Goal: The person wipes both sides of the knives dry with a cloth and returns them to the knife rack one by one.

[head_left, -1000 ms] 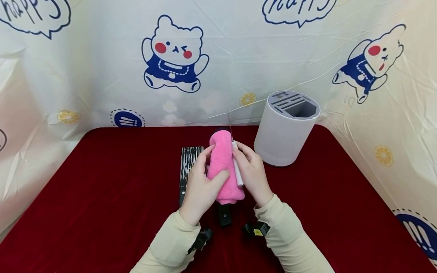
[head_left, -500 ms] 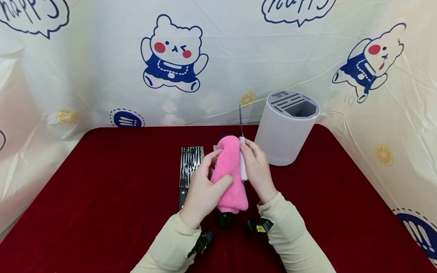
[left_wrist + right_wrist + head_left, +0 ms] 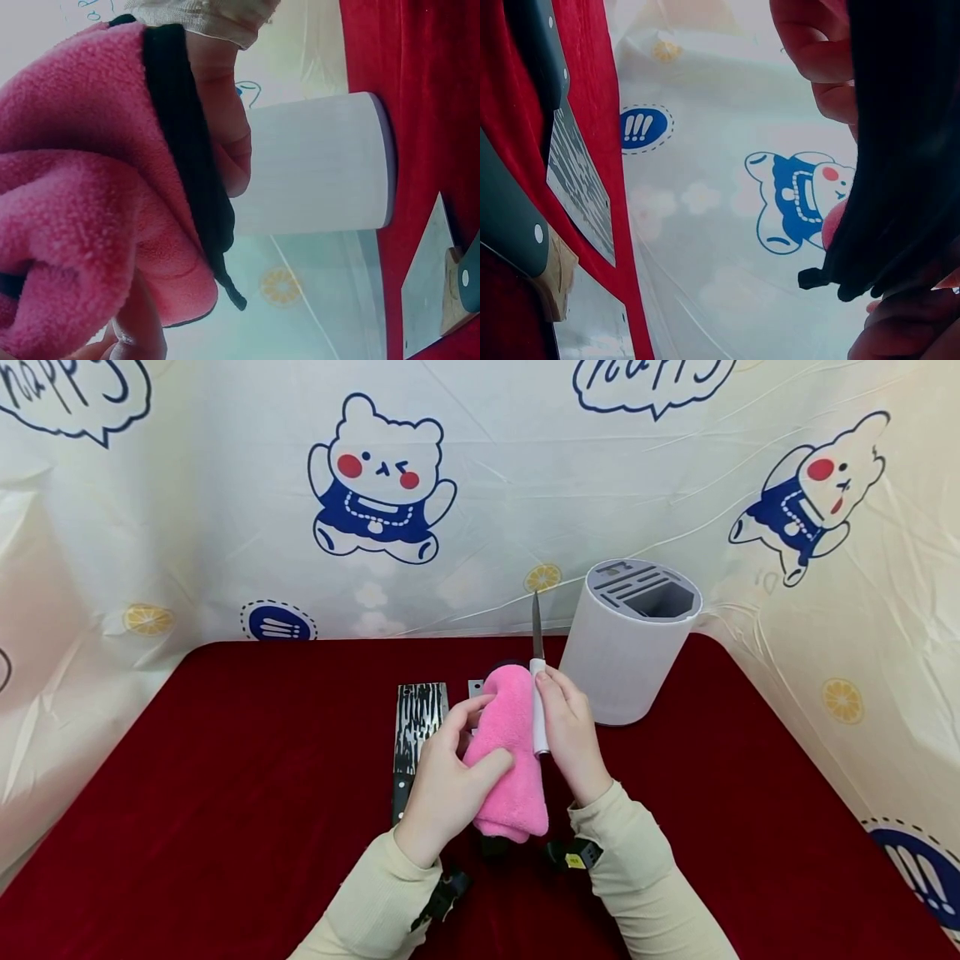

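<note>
makeshift tabletop booth, pale creased sheeting (image 3: 525, 485) printed with cartoon bears (image 3: 378, 485), hung behind and at both sides, table draped in dark red cloth (image 3: 247, 810), black wrist-worn cameras (image 3: 442, 896), wider room hidden

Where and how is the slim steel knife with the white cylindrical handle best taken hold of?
Probably by the white handle, coming from the right in the head view: the pointed steel blade extends toward the top of that view, and the fluffy pink cloth crowds the handle's left side.
</note>
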A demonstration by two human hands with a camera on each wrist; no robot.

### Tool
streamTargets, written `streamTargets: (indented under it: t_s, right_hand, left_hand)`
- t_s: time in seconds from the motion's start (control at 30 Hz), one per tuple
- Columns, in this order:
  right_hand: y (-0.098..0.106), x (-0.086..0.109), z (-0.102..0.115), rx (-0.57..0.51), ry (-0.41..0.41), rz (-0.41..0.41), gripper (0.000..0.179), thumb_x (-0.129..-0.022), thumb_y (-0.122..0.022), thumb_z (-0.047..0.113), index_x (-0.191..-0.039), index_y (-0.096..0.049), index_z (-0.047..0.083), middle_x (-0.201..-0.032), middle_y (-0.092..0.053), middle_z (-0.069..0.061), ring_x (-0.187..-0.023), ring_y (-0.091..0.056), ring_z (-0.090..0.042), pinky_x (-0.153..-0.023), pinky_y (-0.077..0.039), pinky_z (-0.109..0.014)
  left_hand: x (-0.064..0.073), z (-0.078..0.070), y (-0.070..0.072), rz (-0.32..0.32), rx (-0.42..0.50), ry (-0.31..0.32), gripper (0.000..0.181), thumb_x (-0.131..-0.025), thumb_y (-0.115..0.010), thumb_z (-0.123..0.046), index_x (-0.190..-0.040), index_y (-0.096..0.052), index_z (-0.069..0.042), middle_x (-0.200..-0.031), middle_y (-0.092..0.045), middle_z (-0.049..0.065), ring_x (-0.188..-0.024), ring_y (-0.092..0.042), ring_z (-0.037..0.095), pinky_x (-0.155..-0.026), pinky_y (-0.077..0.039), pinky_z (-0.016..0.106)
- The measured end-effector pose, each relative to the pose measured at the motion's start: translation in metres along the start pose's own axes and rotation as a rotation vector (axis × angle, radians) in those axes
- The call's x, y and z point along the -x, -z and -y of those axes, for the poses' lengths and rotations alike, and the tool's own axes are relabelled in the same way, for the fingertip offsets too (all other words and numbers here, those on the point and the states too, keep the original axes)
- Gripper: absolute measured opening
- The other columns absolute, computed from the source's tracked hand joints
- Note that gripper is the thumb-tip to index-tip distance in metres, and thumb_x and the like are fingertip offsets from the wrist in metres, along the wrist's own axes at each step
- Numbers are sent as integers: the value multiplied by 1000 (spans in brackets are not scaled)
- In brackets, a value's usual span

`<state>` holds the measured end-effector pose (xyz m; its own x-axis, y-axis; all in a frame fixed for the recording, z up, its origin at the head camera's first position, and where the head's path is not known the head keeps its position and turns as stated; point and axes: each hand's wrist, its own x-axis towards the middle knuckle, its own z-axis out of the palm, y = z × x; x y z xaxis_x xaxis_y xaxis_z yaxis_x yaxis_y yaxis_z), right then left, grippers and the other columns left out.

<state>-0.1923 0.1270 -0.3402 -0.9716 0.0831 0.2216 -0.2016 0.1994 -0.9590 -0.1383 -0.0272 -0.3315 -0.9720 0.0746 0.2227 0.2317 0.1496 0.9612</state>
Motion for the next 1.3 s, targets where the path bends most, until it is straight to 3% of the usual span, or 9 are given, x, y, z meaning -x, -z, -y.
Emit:
streamTargets:
  t_s: [0.43, 0.6, 0.77, 1.0, 1.3]
  right_hand:
    - [-4, 3, -1, -29, 25, 18, 37, -104, -42, 23, -114, -69, -1, -87, -61, -16, -73, -55, -10, -69, -48, -23]
    - [-6, 4, -2, -26, 12, 58, 39, -104, -43, 24, -124, -66, 1, -107, -68, -16, -86, -59, -12, -77, -49, -23]
    - [-8, 7, 0, -11, -5, 97, 42, -104, -42, 24, -135, -60, 2, -130, -65, -14, -104, -60, -17, -87, -49, -24]
    - [-10, 10, 4, 25, -10, 128, 39, -104, -41, 22, -124, -66, 1, -99, -69, -19, -77, -59, -12, -71, -51, -24]
    - [-15, 12, 3, 41, 16, 202, 38, -105, -40, 24, -113, -69, 2, -86, -67, -15, -70, -59, -14, -65, -52, -28]
  left_hand:
    - [-2, 1, 3, -60, -7, -28, 56, -78, -63, -3, -133, -58, -11, -110, -64, 10, -79, -59, 17, -67, -52, 27]
    - [-4, 2, 5, -72, 3, -17, 57, -79, -62, -3, -134, -57, -11, -110, -62, 10, -81, -58, 18, -66, -52, 27]
    - [-5, 4, 8, -88, 4, -25, 58, -79, -62, -2, -136, -55, -11, -110, -62, 11, -82, -58, 19, -67, -52, 27]
    - [-8, 6, 12, -109, 3, -19, 59, -79, -63, -1, -137, -54, -10, -111, -60, 12, -84, -59, 19, -66, -52, 28]
    - [-11, 7, 20, -137, 7, -11, 58, -82, -64, -2, -138, -53, -11, -114, -59, 11, -84, -59, 22, -65, -53, 29]
